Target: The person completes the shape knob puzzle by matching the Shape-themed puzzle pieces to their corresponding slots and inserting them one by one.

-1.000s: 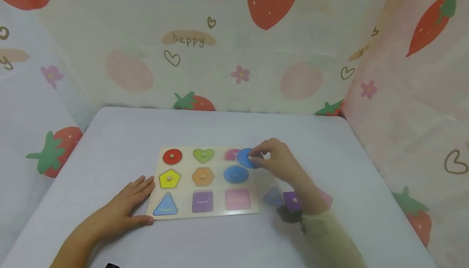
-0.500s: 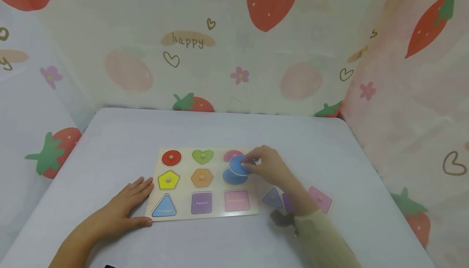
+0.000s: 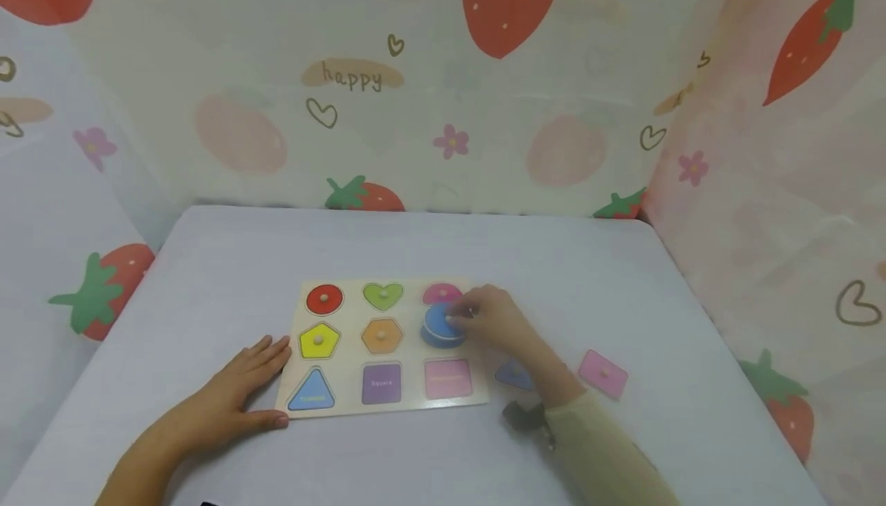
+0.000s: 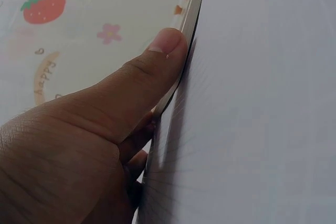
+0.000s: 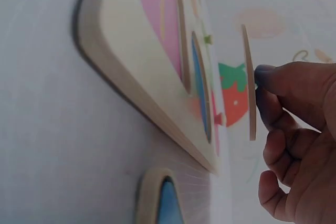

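A wooden shape puzzle board [image 3: 349, 367] lies on the table. My right hand [image 3: 500, 325] pinches the knob of a blue oval puzzle piece [image 3: 438, 321], held just above the blue oval recess. In the right wrist view the piece [image 5: 250, 87] appears edge-on, apart from the board [image 5: 136, 72]. My left hand [image 3: 238, 387] lies with fingers extended, its fingertips and thumb touching the board's left edge; in the left wrist view the thumb [image 4: 152, 59] rests along that edge. Knobbed red circle, green heart, pink, yellow pentagon and orange hexagon pieces sit in the board.
Right of the board lie a blue triangle piece [image 3: 514, 374], partly behind the right forearm, and a pink rectangle piece [image 3: 604, 373]. The bottom row of the board shows triangle, square [image 3: 381, 383] and rectangle recesses. A strawberry-print curtain [image 3: 443, 91] stands behind the table.
My right hand has carried the blue oval piece left and down, from over the board's upper right corner to above the blue oval recess. The left hand stays at the board's edge.
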